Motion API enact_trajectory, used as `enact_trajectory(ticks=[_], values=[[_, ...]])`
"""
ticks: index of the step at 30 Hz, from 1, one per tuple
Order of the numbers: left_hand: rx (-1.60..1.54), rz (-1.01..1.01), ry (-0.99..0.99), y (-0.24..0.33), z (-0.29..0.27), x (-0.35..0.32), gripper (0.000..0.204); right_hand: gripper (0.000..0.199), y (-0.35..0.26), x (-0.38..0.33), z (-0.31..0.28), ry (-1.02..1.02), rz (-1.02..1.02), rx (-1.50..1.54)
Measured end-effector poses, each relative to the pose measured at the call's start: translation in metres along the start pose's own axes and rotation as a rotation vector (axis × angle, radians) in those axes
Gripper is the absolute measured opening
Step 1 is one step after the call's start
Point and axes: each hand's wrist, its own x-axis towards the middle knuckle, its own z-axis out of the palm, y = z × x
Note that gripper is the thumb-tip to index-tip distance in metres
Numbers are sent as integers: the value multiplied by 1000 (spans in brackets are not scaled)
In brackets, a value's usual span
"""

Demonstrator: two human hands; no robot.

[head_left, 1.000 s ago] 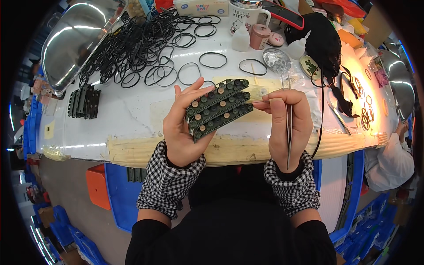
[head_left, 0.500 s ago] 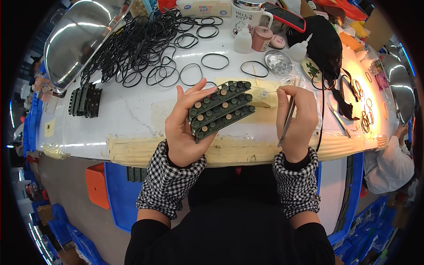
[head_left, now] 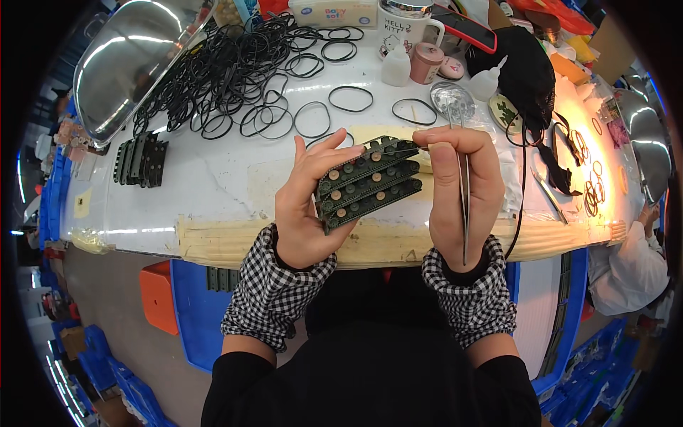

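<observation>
As the head view shows, the left hand (head_left: 302, 217) grasps a fanned bundle of dark green studded strips (head_left: 370, 178), tilted above the white table (head_left: 213, 164); the right hand (head_left: 462, 188) clasps metal tweezers (head_left: 466, 206), thumb and forefinger closed at the bundle's upper right end, where contact cannot be clearly made out; beyond, black loops (head_left: 220, 64) lie heaped, a smaller dark stack (head_left: 141, 160) to the left

Room runs between the left fingers (head_left: 329, 156) and stacked strips (head_left: 140, 162), with tangled black bands (head_left: 206, 80) blocking behind.
</observation>
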Motion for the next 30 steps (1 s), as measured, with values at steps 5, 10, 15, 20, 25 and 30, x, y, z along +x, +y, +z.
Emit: enact_trajectory(ticks=[5, 10, 15, 20, 25, 30], values=[[2, -4, 7, 2, 1, 1, 52, 7, 1, 0, 1, -6, -27, -15], [4, -10, 6, 1, 0, 1, 51, 7, 2, 0, 2, 5, -30, -16], [-4, -7, 21, 1, 1, 1, 53, 5, 12, 1, -9, 173, 4, -78], [-22, 5, 48, -1, 1, 0, 56, 6, 29, 4, -33, 89, -195, -695], [-69, -23, 65, -2, 2, -1, 54, 8, 32, -1, -36, -34, -236, -828], [-97, -26, 61, -4, 4, -2, 54, 3, 8, -8, -25, 153, -193, -419]])
